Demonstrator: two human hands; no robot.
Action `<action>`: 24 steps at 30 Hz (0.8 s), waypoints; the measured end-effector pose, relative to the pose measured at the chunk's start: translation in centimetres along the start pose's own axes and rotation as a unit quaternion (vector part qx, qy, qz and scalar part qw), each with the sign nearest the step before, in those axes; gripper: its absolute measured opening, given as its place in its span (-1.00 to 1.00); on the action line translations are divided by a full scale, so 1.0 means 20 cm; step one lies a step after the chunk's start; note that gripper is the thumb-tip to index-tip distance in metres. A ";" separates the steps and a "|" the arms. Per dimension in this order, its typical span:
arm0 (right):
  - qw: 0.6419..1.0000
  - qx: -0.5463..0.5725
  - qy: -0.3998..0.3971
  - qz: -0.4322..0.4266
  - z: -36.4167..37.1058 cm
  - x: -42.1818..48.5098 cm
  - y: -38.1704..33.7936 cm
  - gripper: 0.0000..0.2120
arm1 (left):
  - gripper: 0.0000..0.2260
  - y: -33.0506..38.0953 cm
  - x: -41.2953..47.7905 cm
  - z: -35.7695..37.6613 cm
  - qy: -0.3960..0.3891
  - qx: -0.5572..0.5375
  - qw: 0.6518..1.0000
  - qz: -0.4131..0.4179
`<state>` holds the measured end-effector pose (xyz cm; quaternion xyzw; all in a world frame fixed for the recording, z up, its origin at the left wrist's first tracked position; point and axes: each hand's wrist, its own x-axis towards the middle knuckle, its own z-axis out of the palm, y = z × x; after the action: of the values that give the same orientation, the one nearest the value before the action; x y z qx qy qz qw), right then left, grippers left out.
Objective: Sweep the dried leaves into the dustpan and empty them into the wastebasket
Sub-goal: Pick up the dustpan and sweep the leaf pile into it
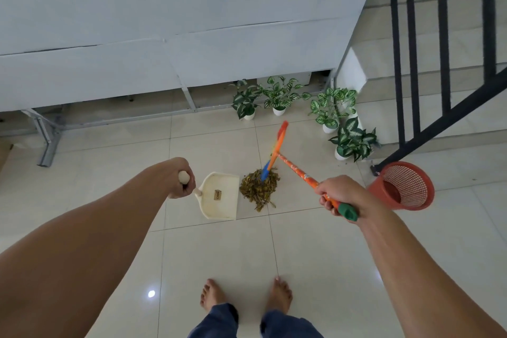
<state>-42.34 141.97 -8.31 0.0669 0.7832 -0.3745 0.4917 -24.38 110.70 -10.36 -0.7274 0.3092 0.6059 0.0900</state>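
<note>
A pile of dried brown leaves [259,188] lies on the pale tiled floor, just right of a cream dustpan [219,196] whose open mouth faces it. My left hand [179,178] grips the dustpan's long handle at its rounded top. My right hand [338,196] grips the orange broom handle [299,171] near its green end cap. The broom's multicoloured head [275,149] rests its near end on the far side of the leaf pile. A red mesh wastebasket [403,186] stands on the floor to the right, tilted towards me.
Several small potted plants [277,97] in white pots line the floor beyond the leaves. A black stair railing [417,63] and steps rise at the right. A grey panel wall on metal feet [49,143] runs across the back. My bare feet [244,295] are below.
</note>
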 end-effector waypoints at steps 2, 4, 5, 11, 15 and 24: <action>0.994 -0.103 0.018 -0.017 -0.04 0.01 -0.03 -0.91 | -0.90 0.05 -0.01 0.04 0.022 -0.009 1.000 0.005; 0.980 -0.194 0.043 -0.034 -0.06 0.03 -0.05 -0.90 | -0.90 0.04 -0.02 0.06 0.009 -0.008 1.000 0.000; 0.969 -0.237 0.056 -0.037 -0.07 0.05 -0.06 -0.89 | -0.91 0.04 -0.01 0.07 0.000 -0.015 1.000 0.002; 0.888 -0.449 0.088 -0.040 0.04 0.10 -0.10 -0.77 | -0.90 0.09 0.03 0.09 0.000 -0.033 0.999 0.008; 0.859 -0.508 0.054 -0.029 0.14 0.17 -0.06 -0.49 | -0.91 0.12 0.04 0.09 0.001 -0.090 0.996 0.005; 0.851 -0.523 0.035 -0.018 0.14 0.10 0.02 -0.91 | -0.81 0.24 0.08 0.08 0.011 -0.204 0.979 -0.004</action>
<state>-41.10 139.98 -10.79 -0.2009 0.8812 0.0848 0.4194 -28.22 107.11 -11.02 -0.7381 0.1774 0.6481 -0.0612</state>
